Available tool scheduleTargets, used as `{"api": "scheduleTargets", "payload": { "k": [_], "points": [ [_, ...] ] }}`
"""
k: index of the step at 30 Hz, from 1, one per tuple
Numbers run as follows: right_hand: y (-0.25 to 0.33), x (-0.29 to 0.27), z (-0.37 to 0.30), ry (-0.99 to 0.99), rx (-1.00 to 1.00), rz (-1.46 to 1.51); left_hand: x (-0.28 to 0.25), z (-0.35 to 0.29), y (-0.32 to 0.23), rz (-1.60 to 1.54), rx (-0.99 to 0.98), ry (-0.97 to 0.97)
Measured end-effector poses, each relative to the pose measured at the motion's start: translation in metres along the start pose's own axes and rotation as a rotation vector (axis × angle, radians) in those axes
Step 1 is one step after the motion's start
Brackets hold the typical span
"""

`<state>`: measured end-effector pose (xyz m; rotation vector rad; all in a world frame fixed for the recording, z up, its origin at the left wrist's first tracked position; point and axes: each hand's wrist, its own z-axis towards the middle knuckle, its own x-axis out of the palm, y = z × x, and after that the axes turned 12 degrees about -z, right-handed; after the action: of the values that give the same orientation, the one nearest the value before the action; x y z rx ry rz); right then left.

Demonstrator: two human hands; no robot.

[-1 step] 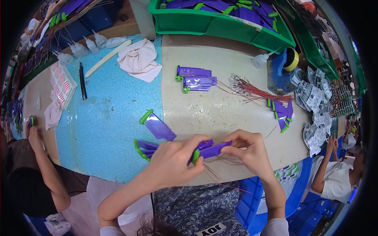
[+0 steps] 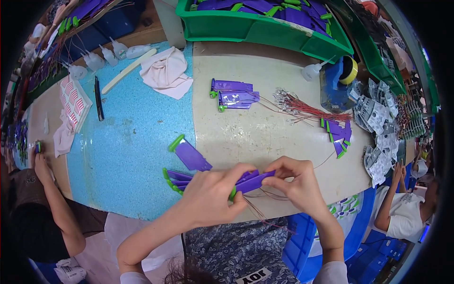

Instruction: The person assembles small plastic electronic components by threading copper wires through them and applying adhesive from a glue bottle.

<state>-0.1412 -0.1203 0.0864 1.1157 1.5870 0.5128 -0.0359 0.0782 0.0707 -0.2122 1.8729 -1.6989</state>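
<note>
Between my two hands is a flat purple plastic piece [image 2: 254,182] with a green end. My left hand [image 2: 211,194] is closed round its green end, and a second purple piece shows behind it, partly hidden by the fingers. At the other end, the thumb and fingers of my right hand [image 2: 294,181] pinch the tip. Thin reddish wires [image 2: 257,211] hang below the hands. Beside my left hand lie a loose purple piece with a green end [image 2: 190,155] and several more stacked purple pieces [image 2: 178,177], partly covered by the hand.
Two purple pieces [image 2: 239,99] and a bundle of red wires [image 2: 307,108] lie beyond my hands. A green bin [image 2: 265,31] of purple parts stands at the back. Silvery parts [image 2: 378,123] pile up at right; a black pen-like tool [image 2: 99,98] lies at left. Co-workers sit on both sides.
The held purple piece has tilted and shifted slightly to the left. My right hand's fingertips have moved a little left with it, and the hanging wires have swung.
</note>
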Motion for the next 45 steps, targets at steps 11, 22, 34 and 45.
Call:
{"api": "scheduleTargets", "payload": {
  "k": [11, 22, 34, 45],
  "points": [
    [0.027, -0.005, -0.023, -0.201, -0.216, -0.244, -0.023, 0.015, 0.004, -0.659, -0.501, 0.093],
    [0.012, 0.016, 0.059, -0.454, -0.649, -0.339, -0.028, -0.007, 0.008, -0.449, -0.492, -0.106],
    [-0.041, 0.002, 0.042, -0.598, -0.554, -0.556, -0.01, 0.013, 0.02, 0.392, 0.112, -0.114],
    [-0.124, -0.132, 0.003, -0.752, -0.335, -1.022, -0.005, 0.004, 0.021, 0.485, 0.106, -0.05]
  ]
}}
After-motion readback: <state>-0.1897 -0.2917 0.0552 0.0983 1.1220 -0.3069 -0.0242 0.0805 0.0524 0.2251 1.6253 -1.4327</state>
